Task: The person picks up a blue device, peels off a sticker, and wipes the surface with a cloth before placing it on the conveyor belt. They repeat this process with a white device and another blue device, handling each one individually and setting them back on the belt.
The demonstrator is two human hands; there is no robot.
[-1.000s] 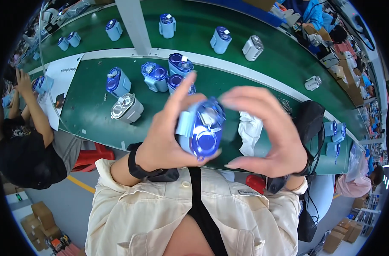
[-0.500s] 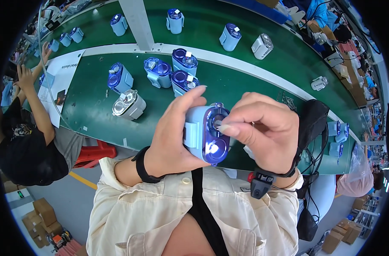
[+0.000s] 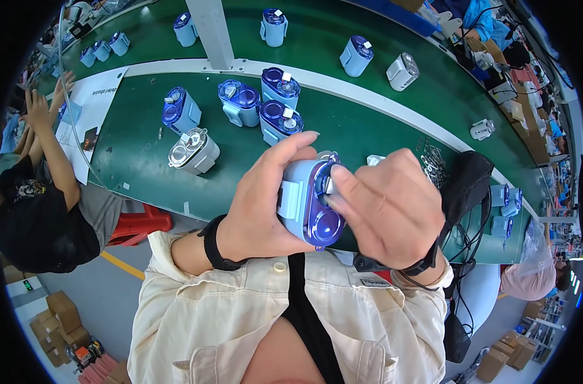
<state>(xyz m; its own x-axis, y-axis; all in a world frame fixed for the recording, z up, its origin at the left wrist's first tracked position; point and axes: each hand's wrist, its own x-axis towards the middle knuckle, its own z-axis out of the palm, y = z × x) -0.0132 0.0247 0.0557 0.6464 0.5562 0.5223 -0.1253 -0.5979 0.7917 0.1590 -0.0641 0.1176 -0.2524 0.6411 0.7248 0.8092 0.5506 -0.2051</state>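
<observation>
Near the front edge of the bench, my left hand (image 3: 256, 198) is wrapped round a light-blue two-lobed device (image 3: 292, 203) and holds it tilted. Its translucent dark-blue face has a round recess at the top and a round lens below. My right hand (image 3: 393, 211) is closed at the upper recess, thumb and forefinger pinching a small pale tab (image 3: 330, 185) there. The curled fingers hide part of the recess. Beyond my left hand stand several similar blue devices (image 3: 240, 105) and a grey-white one (image 3: 194, 152) with a clear face.
Past a white rail (image 3: 342, 86), more devices (image 3: 356, 56) stand on a green belt (image 3: 317, 45). A metal post (image 3: 209, 32) rises at the rail. Small metal parts (image 3: 434, 163) lie beside a black pouch (image 3: 465, 182) with cables. A co-worker (image 3: 45, 211) sits at the left.
My right hand has rolled over, its knuckles now facing up, still pinching at the recess. The bright white spot on the lower lens is gone. Devices on the far belt have shifted slightly right.
</observation>
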